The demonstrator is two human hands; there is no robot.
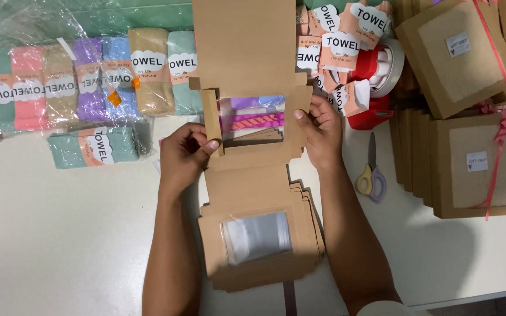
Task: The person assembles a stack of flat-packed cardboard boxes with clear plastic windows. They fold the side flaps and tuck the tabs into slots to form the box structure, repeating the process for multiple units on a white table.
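Observation:
A flat brown cardboard box blank [247, 52] with a clear window is lifted over the white table [60, 234]. My left hand [184, 157] pinches its left side flap, thumb on the fold. At the window's right edge, my right hand [321, 131] grips the blank. Through the window show purple and pink ribbon strips [253, 120]. Below my hands lies a stack of flat window box blanks [259, 243].
Rolled towels [89, 79] in pastel colours with paper bands lie in plastic at the back left, with more banded towels [338, 41] at the back. A red tape dispenser [376, 82], scissors [371, 178] and finished brown boxes with pink ribbon [475, 164] are on the right.

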